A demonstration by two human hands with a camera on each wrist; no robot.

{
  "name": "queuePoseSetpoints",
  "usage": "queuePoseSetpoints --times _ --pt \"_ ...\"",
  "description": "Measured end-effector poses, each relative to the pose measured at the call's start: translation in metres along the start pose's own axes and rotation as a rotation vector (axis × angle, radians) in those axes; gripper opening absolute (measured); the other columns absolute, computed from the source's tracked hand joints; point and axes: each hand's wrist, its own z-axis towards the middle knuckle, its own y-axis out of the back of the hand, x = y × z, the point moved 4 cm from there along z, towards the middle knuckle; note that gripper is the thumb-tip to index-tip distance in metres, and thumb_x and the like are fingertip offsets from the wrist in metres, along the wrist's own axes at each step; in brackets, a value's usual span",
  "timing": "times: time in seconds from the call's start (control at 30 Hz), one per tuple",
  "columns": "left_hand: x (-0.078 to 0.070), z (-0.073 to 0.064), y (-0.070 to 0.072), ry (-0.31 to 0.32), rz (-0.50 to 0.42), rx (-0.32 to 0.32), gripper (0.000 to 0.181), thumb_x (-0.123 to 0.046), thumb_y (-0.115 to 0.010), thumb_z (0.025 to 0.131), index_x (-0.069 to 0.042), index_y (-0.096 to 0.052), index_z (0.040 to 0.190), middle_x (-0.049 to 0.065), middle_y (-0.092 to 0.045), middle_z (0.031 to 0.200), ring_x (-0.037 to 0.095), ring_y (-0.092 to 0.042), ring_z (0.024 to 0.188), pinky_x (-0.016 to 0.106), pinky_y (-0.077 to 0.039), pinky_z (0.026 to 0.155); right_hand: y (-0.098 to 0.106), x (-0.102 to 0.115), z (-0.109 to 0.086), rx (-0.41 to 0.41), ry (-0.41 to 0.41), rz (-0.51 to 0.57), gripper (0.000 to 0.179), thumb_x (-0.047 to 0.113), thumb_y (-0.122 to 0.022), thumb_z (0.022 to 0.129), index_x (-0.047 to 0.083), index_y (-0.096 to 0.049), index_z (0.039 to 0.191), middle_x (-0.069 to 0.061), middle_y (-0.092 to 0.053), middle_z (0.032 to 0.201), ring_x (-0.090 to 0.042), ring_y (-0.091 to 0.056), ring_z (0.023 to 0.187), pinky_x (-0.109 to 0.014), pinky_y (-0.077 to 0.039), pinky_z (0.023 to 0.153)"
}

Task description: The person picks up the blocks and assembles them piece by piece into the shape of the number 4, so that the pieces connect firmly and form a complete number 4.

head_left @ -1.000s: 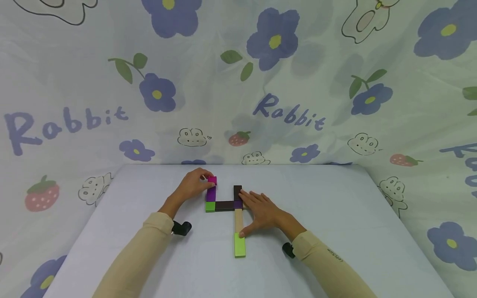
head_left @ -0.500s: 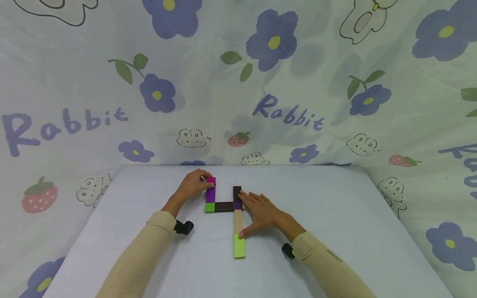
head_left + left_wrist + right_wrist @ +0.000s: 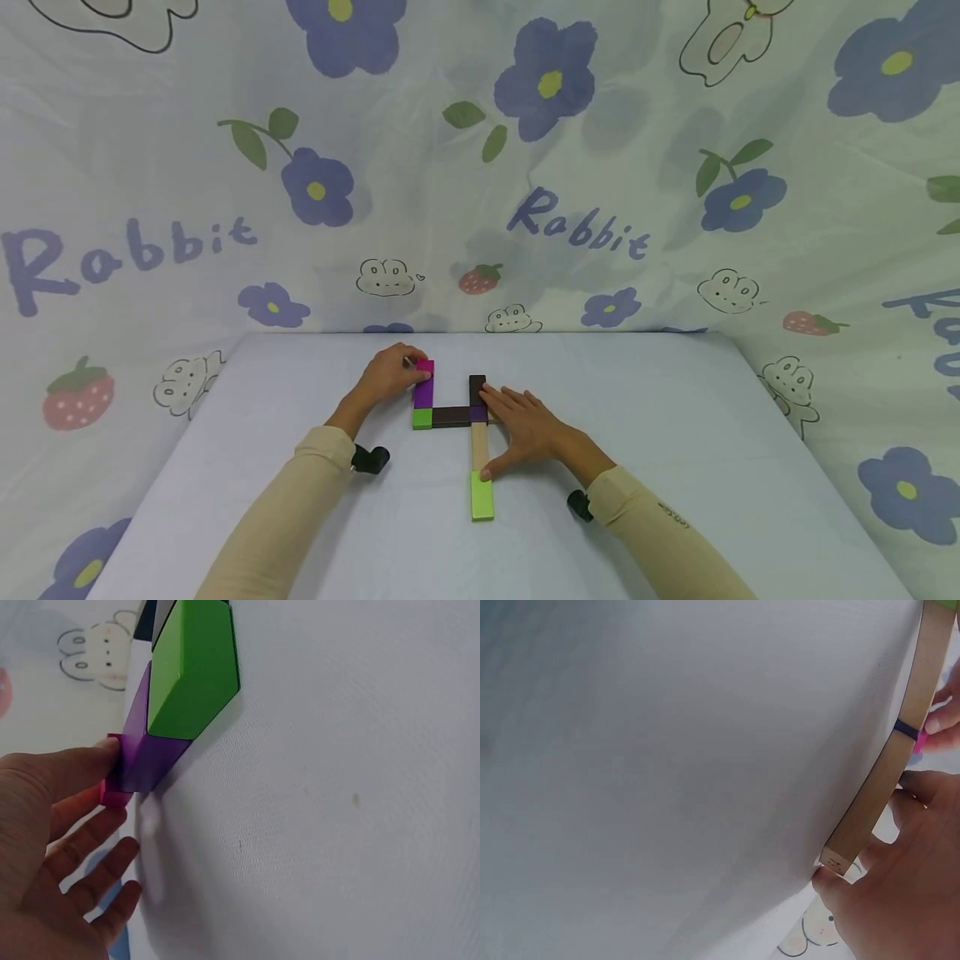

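Note:
My left hand (image 3: 386, 373) pinches a magenta block (image 3: 427, 365) between thumb and fingers, at the far end of a purple block (image 3: 423, 396). In the left wrist view the magenta block (image 3: 114, 793) meets the purple one, its other fingers spread below. A green block (image 3: 422, 418) joins the purple block to a dark brown block (image 3: 452, 417). A column follows: black block (image 3: 477, 388), dark purple piece (image 3: 478, 413), bare wood block (image 3: 480, 446), lime block (image 3: 482, 496). My right hand (image 3: 528, 425) rests spread beside it, fingertips at the black block, thumb at the lime block.
The blocks lie on a white-covered table (image 3: 637, 400). Behind it hangs a printed curtain (image 3: 420, 208) with flowers and rabbits. Black wrist-worn devices (image 3: 370, 459) sit at both cuffs.
My left hand has drawn the magenta block slightly towards me, nearer to the green block. The right hand and the column beside it have stayed in place.

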Motion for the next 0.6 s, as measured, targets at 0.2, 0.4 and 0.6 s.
queuePoseSetpoints --times 0.2,0.4,0.6 --pt "0.0000 0.0003 0.0000 0.018 -0.007 0.001 0.033 -0.021 -0.075 0.091 -0.005 -0.072 0.119 0.013 -0.067 0.114 0.030 -0.060 0.105 0.048 -0.050 0.090 -0.0010 -0.0012 0.0009 0.002 -0.003 0.000 0.131 0.081 -0.075 0.064 0.021 -0.014 0.164 0.004 -0.010 0.170 -0.026 -0.011 0.155 -0.054 -0.007 0.123" --pt "-0.0028 -0.0013 0.0006 0.022 -0.013 0.006 0.033 -0.021 -0.075 0.091 -0.004 -0.071 0.119 0.014 -0.066 0.115 0.031 -0.059 0.106 0.048 -0.049 0.092 -0.0013 -0.0013 0.0009 0.003 -0.006 -0.005 0.131 0.082 -0.074 0.064 0.022 -0.015 0.164 0.004 -0.011 0.170 -0.026 -0.011 0.155 -0.054 -0.008 0.123" --pt "-0.0055 -0.0041 0.0007 0.024 -0.017 0.005 0.032 -0.021 -0.075 0.091 -0.003 -0.071 0.117 0.014 -0.066 0.114 0.032 -0.059 0.106 0.049 -0.049 0.093 0.0001 -0.0002 -0.0004 0.001 0.002 -0.002 0.131 0.081 -0.074 0.065 0.020 -0.015 0.164 0.003 -0.011 0.170 -0.027 -0.012 0.155 -0.055 -0.009 0.122"
